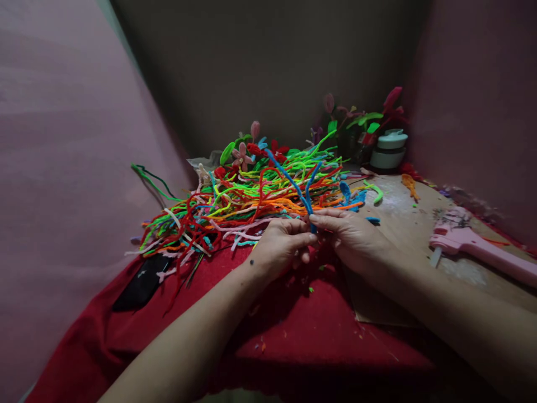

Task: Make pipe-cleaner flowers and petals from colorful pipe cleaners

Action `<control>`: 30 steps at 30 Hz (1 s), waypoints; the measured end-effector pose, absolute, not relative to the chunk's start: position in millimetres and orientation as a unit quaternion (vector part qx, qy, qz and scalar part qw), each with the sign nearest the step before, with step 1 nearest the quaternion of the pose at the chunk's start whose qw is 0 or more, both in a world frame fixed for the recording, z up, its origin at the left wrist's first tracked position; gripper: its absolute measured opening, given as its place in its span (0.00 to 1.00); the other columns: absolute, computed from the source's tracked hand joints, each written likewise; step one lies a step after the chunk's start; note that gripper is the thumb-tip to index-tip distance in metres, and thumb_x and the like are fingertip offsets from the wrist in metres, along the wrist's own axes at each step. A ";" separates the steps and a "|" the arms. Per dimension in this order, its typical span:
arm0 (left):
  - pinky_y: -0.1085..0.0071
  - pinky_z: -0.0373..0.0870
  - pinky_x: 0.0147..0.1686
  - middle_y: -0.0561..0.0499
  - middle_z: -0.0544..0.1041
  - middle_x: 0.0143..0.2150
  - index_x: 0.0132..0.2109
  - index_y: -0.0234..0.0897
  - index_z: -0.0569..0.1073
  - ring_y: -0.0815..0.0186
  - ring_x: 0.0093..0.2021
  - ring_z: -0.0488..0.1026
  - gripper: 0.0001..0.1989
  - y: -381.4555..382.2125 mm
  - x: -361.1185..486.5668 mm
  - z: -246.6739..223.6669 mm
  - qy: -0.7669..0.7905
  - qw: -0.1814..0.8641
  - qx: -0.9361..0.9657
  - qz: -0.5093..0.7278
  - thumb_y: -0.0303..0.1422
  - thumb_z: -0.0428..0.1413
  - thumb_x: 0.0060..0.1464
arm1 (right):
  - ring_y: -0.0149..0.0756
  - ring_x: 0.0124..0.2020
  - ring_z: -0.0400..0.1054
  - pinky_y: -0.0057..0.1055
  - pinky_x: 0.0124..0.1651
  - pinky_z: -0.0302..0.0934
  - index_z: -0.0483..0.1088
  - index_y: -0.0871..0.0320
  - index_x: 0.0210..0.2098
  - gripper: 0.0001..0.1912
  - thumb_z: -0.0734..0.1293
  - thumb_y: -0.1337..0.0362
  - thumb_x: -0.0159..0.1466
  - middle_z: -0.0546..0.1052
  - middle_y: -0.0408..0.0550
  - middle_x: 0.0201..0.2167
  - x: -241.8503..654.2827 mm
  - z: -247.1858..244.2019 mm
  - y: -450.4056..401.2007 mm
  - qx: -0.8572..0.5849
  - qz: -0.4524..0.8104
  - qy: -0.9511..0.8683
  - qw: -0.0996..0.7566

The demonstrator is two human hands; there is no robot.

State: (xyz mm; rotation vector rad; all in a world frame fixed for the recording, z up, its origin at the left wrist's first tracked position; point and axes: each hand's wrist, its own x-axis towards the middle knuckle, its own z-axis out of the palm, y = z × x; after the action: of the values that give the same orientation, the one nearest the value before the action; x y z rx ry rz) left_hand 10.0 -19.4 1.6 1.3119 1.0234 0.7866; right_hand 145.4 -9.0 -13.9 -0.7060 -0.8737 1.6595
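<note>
A blue pipe cleaner [309, 200] is bent into a V, its two free ends pointing up and away from me. My left hand [286, 239] pinches it low down between thumb and fingers. From the other side my right hand [344, 234] grips the same blue piece just above, thumb and forefinger closed on it. The fingertips of both hands nearly meet, and they hide the lower end of the pipe cleaner. Right behind the hands lies a big heap of pipe cleaners [247, 196] in green, red, orange, white and pink.
A pink hot glue gun [482, 246] lies on a cardboard sheet [390, 196] at the right. A black phone [140, 284] rests on the red cloth [289, 324] at the left. Pipe-cleaner flowers [241, 157] and a lidded jar [389, 150] stand at the back.
</note>
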 end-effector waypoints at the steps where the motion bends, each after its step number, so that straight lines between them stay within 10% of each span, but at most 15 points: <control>1: 0.82 0.50 0.11 0.58 0.66 0.13 0.27 0.33 0.68 0.79 0.10 0.56 0.06 -19.2 9.9 0.7 0.440 0.605 0.569 0.341 0.30 0.57 0.47 | 0.28 0.22 0.65 0.27 0.28 0.58 0.71 0.61 0.21 0.05 0.72 0.68 0.46 0.72 0.41 0.20 145.6 -14.3 -8.7 -0.293 0.699 -0.368 0.539; 16: 0.80 0.50 0.11 0.58 0.66 0.14 0.28 0.34 0.69 0.78 0.11 0.56 0.07 -19.7 7.6 7.1 0.464 0.533 0.615 0.349 0.33 0.57 0.48 | 0.28 0.21 0.63 0.27 0.27 0.56 0.73 0.60 0.20 0.02 0.70 0.68 0.47 0.72 0.42 0.18 149.0 -14.7 -5.1 -0.286 0.679 -0.407 0.539; 22: 0.79 0.62 0.19 0.57 0.68 0.24 0.37 0.37 0.73 0.76 0.19 0.64 0.07 -9.1 -1.0 3.2 0.368 0.361 0.665 0.540 0.27 0.58 0.47 | 0.30 0.23 0.60 0.29 0.29 0.54 0.70 0.58 0.17 0.05 0.71 0.68 0.45 0.68 0.42 0.16 150.9 -15.6 -3.6 -0.312 0.672 -0.427 0.518; 30: 0.74 0.65 0.34 0.51 0.70 0.33 0.36 0.39 0.77 0.69 0.35 0.67 0.06 -5.8 -14.6 4.2 0.327 0.108 0.816 0.465 0.31 0.56 0.52 | 0.28 0.19 0.56 0.28 0.24 0.48 0.71 0.60 0.17 0.02 0.68 0.69 0.45 0.67 0.42 0.15 153.2 -11.2 -9.4 -0.323 0.678 -0.472 0.461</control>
State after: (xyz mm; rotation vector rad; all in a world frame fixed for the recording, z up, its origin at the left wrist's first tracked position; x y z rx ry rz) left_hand -14.6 -5.8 4.2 2.4006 0.9611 1.3667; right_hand 153.2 -9.4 -11.2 -0.7952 -1.1615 1.6676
